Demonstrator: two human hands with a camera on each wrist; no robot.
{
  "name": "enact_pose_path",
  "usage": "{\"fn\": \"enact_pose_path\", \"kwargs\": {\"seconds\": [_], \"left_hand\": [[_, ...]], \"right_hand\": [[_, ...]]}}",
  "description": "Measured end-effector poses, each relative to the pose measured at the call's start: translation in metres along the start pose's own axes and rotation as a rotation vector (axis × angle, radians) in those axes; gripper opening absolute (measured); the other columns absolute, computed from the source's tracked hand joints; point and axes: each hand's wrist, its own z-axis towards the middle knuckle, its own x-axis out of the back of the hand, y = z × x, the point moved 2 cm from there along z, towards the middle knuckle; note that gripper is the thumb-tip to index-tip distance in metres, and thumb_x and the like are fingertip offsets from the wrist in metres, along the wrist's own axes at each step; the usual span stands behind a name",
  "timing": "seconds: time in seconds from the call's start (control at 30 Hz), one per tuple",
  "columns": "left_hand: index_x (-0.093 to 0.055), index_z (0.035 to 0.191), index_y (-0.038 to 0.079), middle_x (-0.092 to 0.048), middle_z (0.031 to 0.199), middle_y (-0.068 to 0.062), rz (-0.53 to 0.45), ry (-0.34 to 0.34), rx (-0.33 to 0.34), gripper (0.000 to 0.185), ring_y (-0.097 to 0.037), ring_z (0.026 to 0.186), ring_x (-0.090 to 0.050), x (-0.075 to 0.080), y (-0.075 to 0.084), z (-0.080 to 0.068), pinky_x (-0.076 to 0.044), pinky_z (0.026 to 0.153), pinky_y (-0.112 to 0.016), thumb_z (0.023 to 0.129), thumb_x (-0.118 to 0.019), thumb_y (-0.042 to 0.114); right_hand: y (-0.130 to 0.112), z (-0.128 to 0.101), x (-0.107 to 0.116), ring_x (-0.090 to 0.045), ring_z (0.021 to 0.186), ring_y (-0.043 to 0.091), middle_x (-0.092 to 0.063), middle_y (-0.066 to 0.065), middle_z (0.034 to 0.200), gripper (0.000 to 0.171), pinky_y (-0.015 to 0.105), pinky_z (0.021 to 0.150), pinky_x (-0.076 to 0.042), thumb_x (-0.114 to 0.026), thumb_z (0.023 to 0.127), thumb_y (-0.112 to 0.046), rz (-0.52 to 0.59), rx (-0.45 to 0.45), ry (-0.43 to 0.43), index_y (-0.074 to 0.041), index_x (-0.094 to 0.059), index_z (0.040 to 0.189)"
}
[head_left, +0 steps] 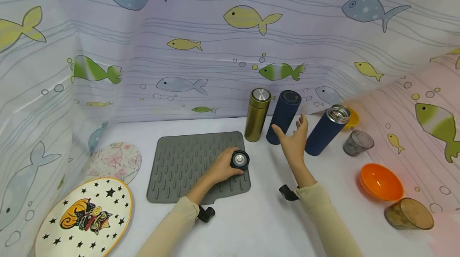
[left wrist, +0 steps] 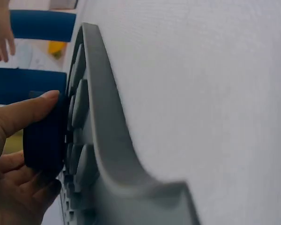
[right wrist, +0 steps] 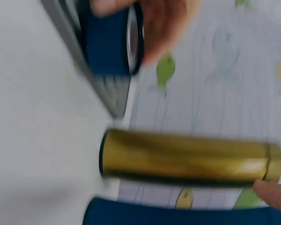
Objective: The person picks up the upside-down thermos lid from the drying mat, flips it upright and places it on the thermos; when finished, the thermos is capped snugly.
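Observation:
My left hand (head_left: 222, 166) grips a dark blue bottle lid (head_left: 239, 160), thumb on one side and fingers on the other, at the right part of the grey ribbed drying mat (head_left: 194, 165). The lid's silvery round face points up. In the left wrist view the lid (left wrist: 44, 136) is right at the mat's ribs. My right hand (head_left: 295, 143) is held with thumb and fingers spread, nothing in it, in front of the capped blue flask (head_left: 284, 117). To its right stands a blue flask (head_left: 325, 131) without a lid, its steel mouth showing. A gold flask (head_left: 256, 115) stands left of the capped one.
An orange bowl (head_left: 381, 182), a grey glass cup (head_left: 358, 143) and an amber glass cup (head_left: 409, 214) stand on the right. A yellow dish (head_left: 353, 118) is partly hidden behind the lidless flask. An oval starred plate (head_left: 86, 217) and a round floral mat (head_left: 116, 161) lie left.

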Motion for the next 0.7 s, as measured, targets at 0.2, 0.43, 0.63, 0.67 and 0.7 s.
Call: {"fn": "enact_pose_path", "kwargs": {"seconds": [0.2, 0.43, 0.63, 0.67, 0.7], "left_hand": [[-0.052, 0.135, -0.001, -0.059, 0.13, -0.016, -0.076, 0.12, -0.058, 0.074, -0.035, 0.124, -0.055, 0.012, 0.02, -0.01, -0.044, 0.104, -0.056, 0.071, -0.088, 0.008], [-0.05, 0.136, 0.006, -0.057, 0.131, -0.009, -0.056, 0.131, -0.14, 0.072, -0.027, 0.122, -0.057, 0.038, 0.061, -0.033, -0.049, 0.1, -0.048, 0.074, -0.088, 0.009], [-0.049, 0.137, 0.005, -0.056, 0.131, -0.01, -0.022, 0.101, -0.193, 0.071, -0.026, 0.12, -0.058, 0.044, 0.076, -0.045, -0.051, 0.099, -0.045, 0.076, -0.086, 0.005], [-0.049, 0.138, 0.005, -0.056, 0.132, -0.01, -0.031, 0.093, -0.188, 0.072, -0.026, 0.12, -0.058, 0.045, 0.076, -0.047, -0.051, 0.1, -0.045, 0.076, -0.086, 0.006], [-0.049, 0.139, 0.006, -0.055, 0.133, -0.01, -0.05, 0.085, -0.179, 0.072, -0.026, 0.121, -0.057, 0.046, 0.076, -0.048, -0.05, 0.1, -0.046, 0.076, -0.086, 0.008]], "right_hand": [[-0.001, -0.049, -0.003, -0.053, 0.131, 0.035, -0.045, 0.02, 0.148, 0.071, 0.048, 0.107, -0.045, -0.074, 0.091, -0.027, 0.054, -0.145, -0.319, -0.004, -0.038, 0.148], [-0.011, -0.081, -0.017, -0.068, 0.11, 0.023, -0.056, 0.023, 0.137, 0.059, 0.034, 0.098, -0.053, -0.058, 0.101, -0.032, 0.314, -0.361, -0.744, 0.005, -0.044, 0.144], [-0.02, -0.091, -0.018, -0.071, 0.102, 0.017, -0.065, 0.013, 0.123, 0.054, 0.033, 0.092, -0.056, -0.053, 0.104, -0.024, 0.54, -0.382, -0.891, 0.019, -0.044, 0.136], [-0.021, -0.092, -0.018, -0.072, 0.101, 0.017, -0.067, 0.01, 0.12, 0.053, 0.032, 0.091, -0.056, -0.053, 0.104, -0.022, 0.55, -0.388, -0.889, 0.019, -0.044, 0.135], [-0.021, -0.093, -0.018, -0.072, 0.1, 0.016, -0.069, 0.008, 0.117, 0.051, 0.031, 0.09, -0.056, -0.054, 0.103, -0.02, 0.55, -0.391, -0.878, 0.019, -0.045, 0.135]]}}
